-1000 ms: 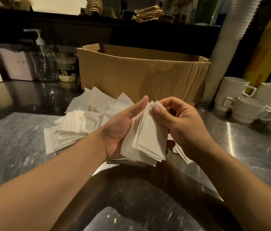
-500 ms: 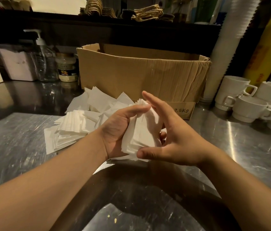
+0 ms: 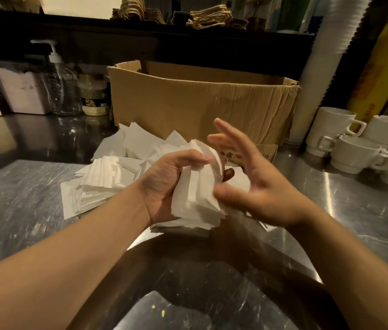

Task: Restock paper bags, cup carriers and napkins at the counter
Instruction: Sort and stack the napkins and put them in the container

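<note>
Presently the left hand grips a napkin stack above the table; the right hand, fingers spread, holds nothing, apparently squaring the stack's edge.

Cardboard box: printed flap at lower right front, mostly hidden behind right hand; only few dark characters show, not legible. Jar by box: dark label with yellow mark, too small to read.
</note>
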A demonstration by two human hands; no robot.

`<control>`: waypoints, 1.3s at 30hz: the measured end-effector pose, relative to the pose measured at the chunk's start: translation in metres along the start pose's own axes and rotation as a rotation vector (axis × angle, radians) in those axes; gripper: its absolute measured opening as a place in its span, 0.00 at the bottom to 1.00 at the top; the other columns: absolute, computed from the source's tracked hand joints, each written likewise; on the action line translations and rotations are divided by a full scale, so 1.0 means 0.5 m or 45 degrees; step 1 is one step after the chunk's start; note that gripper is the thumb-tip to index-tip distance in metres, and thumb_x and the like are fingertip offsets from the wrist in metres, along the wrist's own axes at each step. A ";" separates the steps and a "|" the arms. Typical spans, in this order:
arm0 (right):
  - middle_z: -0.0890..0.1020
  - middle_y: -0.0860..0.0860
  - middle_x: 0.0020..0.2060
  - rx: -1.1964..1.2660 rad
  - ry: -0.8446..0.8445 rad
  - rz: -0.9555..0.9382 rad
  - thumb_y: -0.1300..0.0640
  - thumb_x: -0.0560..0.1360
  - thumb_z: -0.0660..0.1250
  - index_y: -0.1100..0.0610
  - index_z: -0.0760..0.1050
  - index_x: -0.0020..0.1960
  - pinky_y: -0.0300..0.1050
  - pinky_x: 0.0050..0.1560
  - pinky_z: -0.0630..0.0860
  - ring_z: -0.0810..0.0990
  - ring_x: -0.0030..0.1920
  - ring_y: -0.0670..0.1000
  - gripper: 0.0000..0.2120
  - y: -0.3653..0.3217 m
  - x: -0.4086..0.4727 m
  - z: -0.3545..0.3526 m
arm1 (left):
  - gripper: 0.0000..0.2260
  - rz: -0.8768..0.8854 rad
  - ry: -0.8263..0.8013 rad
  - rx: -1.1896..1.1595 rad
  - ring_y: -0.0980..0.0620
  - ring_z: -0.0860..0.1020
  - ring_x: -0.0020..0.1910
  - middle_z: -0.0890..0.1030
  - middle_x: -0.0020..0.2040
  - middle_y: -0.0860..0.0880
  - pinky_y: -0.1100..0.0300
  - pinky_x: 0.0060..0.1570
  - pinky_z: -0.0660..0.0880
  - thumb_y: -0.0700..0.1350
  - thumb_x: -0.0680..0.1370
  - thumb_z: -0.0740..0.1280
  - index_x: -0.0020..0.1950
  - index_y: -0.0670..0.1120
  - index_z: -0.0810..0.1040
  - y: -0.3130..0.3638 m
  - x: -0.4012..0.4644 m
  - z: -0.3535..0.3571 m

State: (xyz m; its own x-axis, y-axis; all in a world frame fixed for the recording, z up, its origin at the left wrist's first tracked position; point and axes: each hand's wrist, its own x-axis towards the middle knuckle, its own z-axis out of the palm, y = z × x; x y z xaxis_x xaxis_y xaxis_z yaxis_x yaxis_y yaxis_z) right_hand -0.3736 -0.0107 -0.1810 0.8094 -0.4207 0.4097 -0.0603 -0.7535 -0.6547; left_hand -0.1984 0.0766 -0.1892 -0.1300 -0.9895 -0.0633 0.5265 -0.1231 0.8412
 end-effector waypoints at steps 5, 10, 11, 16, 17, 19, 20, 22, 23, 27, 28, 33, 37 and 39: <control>0.80 0.42 0.56 0.087 0.419 0.209 0.45 0.80 0.66 0.46 0.71 0.69 0.41 0.56 0.78 0.79 0.56 0.39 0.19 0.010 0.011 -0.037 | 0.34 -0.064 0.009 -0.015 0.44 0.82 0.47 0.81 0.49 0.42 0.46 0.49 0.82 0.44 0.62 0.76 0.68 0.46 0.73 0.004 0.004 -0.007; 0.83 0.47 0.50 -0.222 0.166 0.693 0.53 0.78 0.71 0.49 0.79 0.54 0.45 0.52 0.81 0.82 0.52 0.48 0.06 0.045 0.020 -0.074 | 0.35 -0.030 -0.104 -0.085 0.46 0.81 0.45 0.80 0.51 0.43 0.47 0.47 0.82 0.45 0.65 0.72 0.73 0.45 0.70 0.003 0.006 -0.010; 0.83 0.47 0.51 -0.328 0.020 0.783 0.54 0.77 0.72 0.49 0.80 0.55 0.46 0.53 0.80 0.81 0.53 0.49 0.07 0.052 0.020 -0.080 | 0.34 -0.030 -0.091 -0.091 0.46 0.81 0.44 0.80 0.51 0.43 0.48 0.46 0.82 0.45 0.66 0.71 0.72 0.45 0.71 0.004 0.007 -0.010; 0.75 0.46 0.57 -0.608 -0.354 0.921 0.49 0.73 0.76 0.45 0.75 0.65 0.37 0.42 0.72 0.76 0.56 0.50 0.22 0.058 0.017 -0.086 | 0.32 -0.022 -0.027 -0.112 0.46 0.81 0.44 0.81 0.51 0.43 0.49 0.46 0.83 0.46 0.65 0.71 0.70 0.46 0.73 0.006 0.010 -0.010; 0.74 0.45 0.57 -0.625 -0.359 0.910 0.48 0.73 0.77 0.44 0.74 0.66 0.38 0.43 0.72 0.75 0.56 0.50 0.24 0.060 0.017 -0.084 | 0.32 -0.024 -0.015 -0.111 0.46 0.81 0.44 0.81 0.51 0.43 0.49 0.46 0.83 0.46 0.65 0.71 0.70 0.46 0.73 0.007 0.009 -0.008; 0.75 0.45 0.59 -0.651 -0.352 0.872 0.46 0.72 0.77 0.43 0.73 0.67 0.40 0.46 0.73 0.75 0.56 0.49 0.26 0.069 0.017 -0.080 | 0.33 -0.030 0.000 -0.119 0.46 0.81 0.44 0.80 0.52 0.43 0.48 0.46 0.83 0.46 0.65 0.71 0.71 0.46 0.72 0.007 0.010 -0.009; 0.75 0.45 0.59 -0.651 -0.344 0.855 0.46 0.72 0.77 0.43 0.72 0.67 0.39 0.46 0.74 0.76 0.56 0.48 0.26 0.073 0.018 -0.079 | 0.33 -0.032 0.005 -0.122 0.46 0.81 0.44 0.80 0.52 0.43 0.48 0.46 0.82 0.46 0.65 0.71 0.72 0.46 0.72 0.007 0.011 -0.009; 0.76 0.44 0.58 -0.643 -0.342 0.837 0.46 0.72 0.76 0.43 0.73 0.67 0.38 0.45 0.73 0.76 0.55 0.48 0.25 0.076 0.017 -0.078 | 0.33 -0.036 0.010 -0.112 0.46 0.81 0.44 0.81 0.52 0.43 0.48 0.48 0.82 0.46 0.65 0.71 0.71 0.47 0.72 0.007 0.011 -0.011; 0.76 0.44 0.57 -0.647 -0.344 0.831 0.46 0.73 0.76 0.44 0.73 0.67 0.38 0.45 0.73 0.76 0.55 0.48 0.25 0.077 0.016 -0.078 | 0.33 -0.038 0.010 -0.104 0.46 0.81 0.45 0.81 0.52 0.43 0.48 0.48 0.82 0.46 0.65 0.71 0.71 0.47 0.72 0.007 0.011 -0.011; 0.77 0.44 0.56 -0.662 -0.337 0.823 0.48 0.76 0.74 0.45 0.74 0.67 0.38 0.46 0.73 0.77 0.56 0.48 0.21 0.074 0.018 -0.080 | 0.33 -0.042 0.017 -0.085 0.46 0.81 0.45 0.81 0.52 0.43 0.48 0.49 0.82 0.46 0.65 0.71 0.71 0.47 0.73 0.008 0.012 -0.011; 0.78 0.44 0.57 -0.655 -0.337 0.828 0.49 0.77 0.72 0.45 0.74 0.67 0.39 0.48 0.74 0.77 0.57 0.48 0.19 0.075 0.019 -0.080 | 0.34 -0.044 0.017 -0.086 0.46 0.81 0.45 0.81 0.52 0.43 0.48 0.49 0.82 0.46 0.65 0.71 0.72 0.47 0.72 0.007 0.012 -0.012; 0.79 0.45 0.59 -0.635 -0.340 0.833 0.54 0.81 0.68 0.45 0.75 0.68 0.37 0.47 0.73 0.77 0.58 0.48 0.16 0.078 0.019 -0.085 | 0.35 -0.047 0.026 -0.100 0.46 0.81 0.45 0.81 0.52 0.43 0.48 0.49 0.82 0.46 0.64 0.72 0.72 0.47 0.72 0.007 0.012 -0.013; 0.77 0.46 0.56 -0.628 -0.328 0.868 0.59 0.83 0.64 0.46 0.75 0.69 0.33 0.37 0.69 0.75 0.56 0.48 0.17 0.081 0.022 -0.085 | 0.36 -0.047 0.030 -0.090 0.46 0.81 0.45 0.81 0.53 0.43 0.48 0.50 0.81 0.46 0.65 0.72 0.73 0.48 0.72 0.007 0.011 -0.012; 0.77 0.47 0.58 -0.645 -0.312 0.856 0.61 0.83 0.63 0.46 0.75 0.69 0.33 0.39 0.70 0.74 0.56 0.49 0.18 0.083 0.024 -0.082 | 0.36 -0.045 0.040 -0.082 0.46 0.81 0.46 0.81 0.53 0.43 0.48 0.50 0.81 0.46 0.64 0.72 0.74 0.48 0.71 0.007 0.011 -0.011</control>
State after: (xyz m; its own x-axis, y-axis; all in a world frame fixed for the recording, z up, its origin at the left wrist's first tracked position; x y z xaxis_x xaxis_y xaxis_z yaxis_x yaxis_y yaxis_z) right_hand -0.3904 -0.0678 -0.1774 0.6086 -0.7796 -0.1477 -0.7745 -0.5434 -0.3238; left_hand -0.1929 0.0703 -0.1897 -0.1238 -0.9862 -0.1097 0.5754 -0.1614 0.8018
